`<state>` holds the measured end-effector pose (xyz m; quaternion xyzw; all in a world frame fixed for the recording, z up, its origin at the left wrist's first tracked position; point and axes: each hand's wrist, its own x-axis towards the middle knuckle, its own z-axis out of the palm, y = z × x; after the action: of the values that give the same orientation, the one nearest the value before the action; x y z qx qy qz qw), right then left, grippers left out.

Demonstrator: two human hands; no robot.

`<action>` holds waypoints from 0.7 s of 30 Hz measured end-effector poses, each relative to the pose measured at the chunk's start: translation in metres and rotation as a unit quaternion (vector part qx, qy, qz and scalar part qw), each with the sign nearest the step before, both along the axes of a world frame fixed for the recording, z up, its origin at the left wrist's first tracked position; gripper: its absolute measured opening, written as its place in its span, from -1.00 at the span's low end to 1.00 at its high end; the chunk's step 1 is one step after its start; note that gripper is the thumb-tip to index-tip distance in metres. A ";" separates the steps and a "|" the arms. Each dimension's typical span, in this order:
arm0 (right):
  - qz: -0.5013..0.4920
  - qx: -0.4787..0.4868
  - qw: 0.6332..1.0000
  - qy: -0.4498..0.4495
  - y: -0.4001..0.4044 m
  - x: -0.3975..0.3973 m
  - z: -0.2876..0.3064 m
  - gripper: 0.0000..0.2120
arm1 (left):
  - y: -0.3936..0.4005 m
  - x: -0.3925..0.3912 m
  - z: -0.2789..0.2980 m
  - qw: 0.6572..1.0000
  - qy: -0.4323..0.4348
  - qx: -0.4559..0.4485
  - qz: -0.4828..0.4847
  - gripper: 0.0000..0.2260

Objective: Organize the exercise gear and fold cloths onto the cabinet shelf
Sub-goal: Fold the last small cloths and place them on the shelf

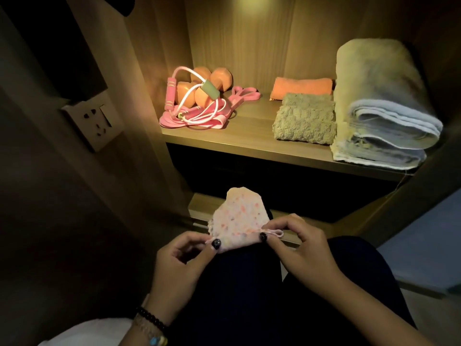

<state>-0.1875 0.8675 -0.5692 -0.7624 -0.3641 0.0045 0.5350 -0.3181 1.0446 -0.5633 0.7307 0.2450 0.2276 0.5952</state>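
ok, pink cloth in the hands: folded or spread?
Partly folded. The pink cloth lies doubled into a rough triangle on the lap, left hand and right hand pinching its near corners.

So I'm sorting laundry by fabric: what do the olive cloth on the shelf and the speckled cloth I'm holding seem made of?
The olive cloth looks like thick terry or chenille: nubby, looped pile, matte. The speckled cloth, pinched by the left hand and right hand, seems a thinner fleecy microfibre, pale with pink flecks and a stitched edge; the dim light leaves that uncertain.
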 end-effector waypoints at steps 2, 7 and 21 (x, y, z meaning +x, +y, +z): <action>0.007 0.002 1.000 0.008 -0.001 -0.008 -0.001 -0.79 | -0.003 -0.007 0.000 1.000 0.007 -0.006 0.000 -0.88; -0.009 0.004 0.999 -0.037 -0.003 -0.028 -0.006 -0.86 | -0.003 -0.018 0.001 1.000 0.008 -0.003 0.008 -0.82; 0.049 -0.143 0.932 -0.329 0.000 -0.030 -0.016 -0.81 | 0.000 -0.024 -0.005 0.915 -0.020 0.397 -0.070 -0.81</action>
<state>-0.2180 0.8679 -0.5857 -0.7705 -0.5526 -0.1684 0.2697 -0.3417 1.0446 -0.5684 0.9175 0.0705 0.2782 0.2754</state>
